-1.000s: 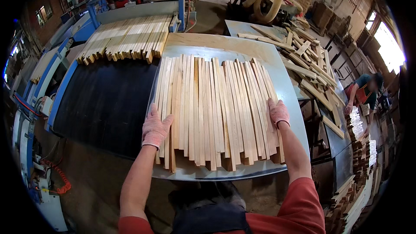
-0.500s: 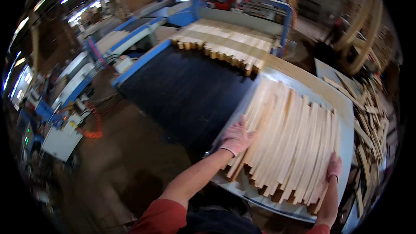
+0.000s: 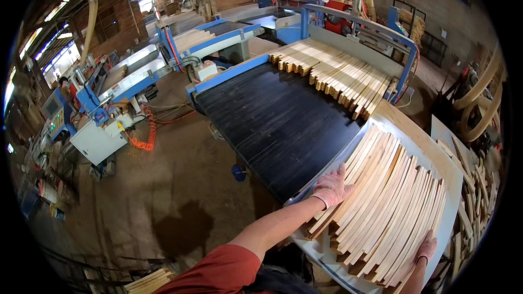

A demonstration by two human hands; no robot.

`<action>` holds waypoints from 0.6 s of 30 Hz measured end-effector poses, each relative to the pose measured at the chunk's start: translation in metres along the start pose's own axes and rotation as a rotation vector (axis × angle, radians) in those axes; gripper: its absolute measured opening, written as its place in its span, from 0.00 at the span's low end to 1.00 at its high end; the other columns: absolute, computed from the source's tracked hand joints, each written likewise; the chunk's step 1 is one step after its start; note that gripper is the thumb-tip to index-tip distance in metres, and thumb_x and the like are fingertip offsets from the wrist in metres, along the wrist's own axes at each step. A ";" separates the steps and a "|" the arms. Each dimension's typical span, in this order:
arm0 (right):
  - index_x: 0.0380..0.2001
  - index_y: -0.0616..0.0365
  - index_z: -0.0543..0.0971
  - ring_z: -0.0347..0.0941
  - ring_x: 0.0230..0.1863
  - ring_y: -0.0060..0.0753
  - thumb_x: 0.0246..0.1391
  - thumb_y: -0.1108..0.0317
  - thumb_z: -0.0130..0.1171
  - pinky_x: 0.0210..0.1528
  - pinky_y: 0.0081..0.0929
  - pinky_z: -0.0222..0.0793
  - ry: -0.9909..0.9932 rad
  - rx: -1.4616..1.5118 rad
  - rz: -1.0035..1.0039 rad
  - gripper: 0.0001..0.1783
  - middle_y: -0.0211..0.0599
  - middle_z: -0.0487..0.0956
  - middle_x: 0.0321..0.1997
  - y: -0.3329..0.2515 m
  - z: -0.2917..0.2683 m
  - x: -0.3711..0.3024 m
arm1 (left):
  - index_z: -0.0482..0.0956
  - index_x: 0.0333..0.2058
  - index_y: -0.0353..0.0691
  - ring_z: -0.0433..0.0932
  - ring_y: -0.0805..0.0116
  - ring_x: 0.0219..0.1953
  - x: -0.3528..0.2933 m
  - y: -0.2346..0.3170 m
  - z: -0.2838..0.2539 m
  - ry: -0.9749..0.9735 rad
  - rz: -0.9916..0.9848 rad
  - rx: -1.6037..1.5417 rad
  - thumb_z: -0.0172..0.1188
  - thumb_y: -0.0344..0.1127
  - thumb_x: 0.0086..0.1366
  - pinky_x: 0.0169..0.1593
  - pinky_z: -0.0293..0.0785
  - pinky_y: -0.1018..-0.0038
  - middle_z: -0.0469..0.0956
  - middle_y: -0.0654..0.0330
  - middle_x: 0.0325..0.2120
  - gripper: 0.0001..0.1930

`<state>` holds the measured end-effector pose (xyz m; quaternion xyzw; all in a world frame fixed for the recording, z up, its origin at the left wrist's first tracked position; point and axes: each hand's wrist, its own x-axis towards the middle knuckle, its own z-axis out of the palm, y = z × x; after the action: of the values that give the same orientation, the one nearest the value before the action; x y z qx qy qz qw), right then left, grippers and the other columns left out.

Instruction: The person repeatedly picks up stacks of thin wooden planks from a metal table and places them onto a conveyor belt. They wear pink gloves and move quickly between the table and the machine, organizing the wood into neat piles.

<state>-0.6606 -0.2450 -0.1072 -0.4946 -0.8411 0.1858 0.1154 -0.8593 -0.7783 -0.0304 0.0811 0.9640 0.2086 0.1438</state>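
Note:
A row of pale wooden strips [image 3: 389,196] lies side by side on a light, smooth tabletop [image 3: 449,215], with uneven ends towards me. My left hand [image 3: 332,187], in a pinkish knit glove, rests on the row's left edge, thumb and fingers apart. Against the right edge lies my right hand [image 3: 427,247], gloved alike, its fingers stretched along the outermost strip. The row sits between both hands. Beyond it, a second batch of strips [image 3: 332,76] lies across the far end of a black slatted conveyor belt [image 3: 278,125].
A blue frame [image 3: 359,16] arches over the belt's far end. Scrap strips [image 3: 471,212] are heaped at the right. Across the floor at left stands a blue and white machine [image 3: 101,139] with a coiled orange hose [image 3: 144,130]. Thick ducts [image 3: 482,98] hang at far right.
My view has swung left, so the table, belt and machines sit farther right and lower in the picture. Both hands remain at the sides of the row of strips.

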 end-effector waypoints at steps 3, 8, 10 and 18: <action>0.67 0.74 0.72 0.75 0.65 0.63 0.71 0.31 0.45 0.68 0.50 0.69 -0.049 -0.061 0.046 0.50 0.63 0.79 0.64 -0.005 -0.004 -0.003 | 0.42 0.80 0.39 0.72 0.44 0.68 0.000 -0.001 0.003 0.009 -0.004 -0.017 0.51 0.68 0.73 0.69 0.70 0.52 0.65 0.40 0.72 0.52; 0.65 0.75 0.73 0.74 0.65 0.67 0.69 0.29 0.47 0.68 0.51 0.67 -0.011 0.024 0.035 0.51 0.67 0.78 0.65 -0.006 -0.003 -0.007 | 0.43 0.80 0.39 0.73 0.44 0.67 -0.001 -0.001 0.003 0.034 0.000 -0.020 0.51 0.68 0.73 0.68 0.71 0.54 0.65 0.40 0.71 0.52; 0.65 0.76 0.73 0.73 0.67 0.67 0.69 0.28 0.47 0.69 0.50 0.66 0.000 0.090 0.040 0.52 0.68 0.77 0.65 -0.003 0.000 -0.006 | 0.43 0.80 0.38 0.74 0.45 0.67 -0.002 0.000 0.000 0.009 -0.018 -0.006 0.50 0.69 0.73 0.68 0.72 0.55 0.66 0.40 0.70 0.52; 0.67 0.76 0.70 0.73 0.66 0.67 0.68 0.28 0.48 0.68 0.50 0.68 -0.065 0.065 -0.003 0.53 0.68 0.77 0.65 0.020 0.014 0.023 | 0.42 0.81 0.43 0.76 0.44 0.65 -0.009 0.004 -0.007 -0.004 -0.030 0.030 0.49 0.70 0.73 0.65 0.75 0.53 0.65 0.42 0.72 0.51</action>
<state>-0.6610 -0.2192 -0.1279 -0.4831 -0.8387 0.2286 0.1042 -0.8531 -0.7795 -0.0203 0.0691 0.9678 0.1917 0.1475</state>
